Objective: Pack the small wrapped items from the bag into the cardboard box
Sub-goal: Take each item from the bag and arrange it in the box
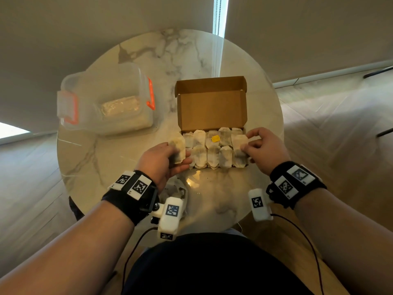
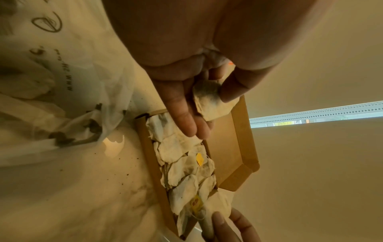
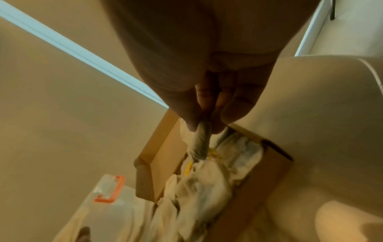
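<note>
An open cardboard box stands mid-table with its lid tipped back; its tray holds two rows of pale wrapped tea bags, one with a yellow tag. At the box's left end my left hand holds a tea bag between thumb and fingers; in the left wrist view this tea bag hangs over the box. My right hand pinches another tea bag at the right end, seen edge-on as a tea bag in the right wrist view. The thin white plastic bag lies crumpled under my left wrist.
A clear plastic container with orange latches stands at the table's back left. The round marble table has its front edge close to my body. Dark crumbs dot the tabletop beside the box.
</note>
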A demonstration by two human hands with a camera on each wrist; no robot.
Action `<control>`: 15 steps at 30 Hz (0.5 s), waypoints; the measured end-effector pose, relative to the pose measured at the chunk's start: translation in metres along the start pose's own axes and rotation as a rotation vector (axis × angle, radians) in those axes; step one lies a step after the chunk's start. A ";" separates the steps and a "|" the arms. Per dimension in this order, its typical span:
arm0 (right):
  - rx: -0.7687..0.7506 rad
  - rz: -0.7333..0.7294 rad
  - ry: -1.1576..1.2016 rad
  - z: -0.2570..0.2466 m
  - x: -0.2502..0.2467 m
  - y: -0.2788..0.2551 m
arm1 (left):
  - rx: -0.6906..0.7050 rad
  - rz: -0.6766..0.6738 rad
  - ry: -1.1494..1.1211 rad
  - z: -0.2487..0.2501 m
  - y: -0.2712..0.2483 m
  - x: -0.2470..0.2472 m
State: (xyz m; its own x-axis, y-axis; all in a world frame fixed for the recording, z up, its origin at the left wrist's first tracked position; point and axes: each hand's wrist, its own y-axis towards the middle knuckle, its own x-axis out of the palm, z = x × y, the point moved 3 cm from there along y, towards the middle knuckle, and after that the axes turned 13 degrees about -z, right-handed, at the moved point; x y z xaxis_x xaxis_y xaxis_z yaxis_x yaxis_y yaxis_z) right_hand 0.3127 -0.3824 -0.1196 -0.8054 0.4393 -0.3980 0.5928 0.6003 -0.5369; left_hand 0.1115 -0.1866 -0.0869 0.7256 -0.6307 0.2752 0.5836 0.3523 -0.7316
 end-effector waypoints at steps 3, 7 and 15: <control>0.046 -0.015 -0.063 0.015 0.010 0.004 | -0.012 0.008 0.003 -0.003 -0.002 -0.005; 0.003 0.029 -0.223 0.020 0.019 0.004 | -0.018 0.014 -0.027 -0.005 -0.002 -0.005; -0.087 -0.001 -0.453 0.023 0.026 0.009 | -0.040 -0.037 -0.018 -0.009 0.001 0.009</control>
State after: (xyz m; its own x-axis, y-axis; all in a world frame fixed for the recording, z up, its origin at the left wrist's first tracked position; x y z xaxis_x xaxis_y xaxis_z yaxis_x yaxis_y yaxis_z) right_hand 0.2969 -0.3808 -0.1516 -0.7123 0.1140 -0.6926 0.5735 0.6634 -0.4806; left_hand 0.1156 -0.1977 -0.0909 0.7105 -0.6301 0.3133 0.5953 0.3007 -0.7451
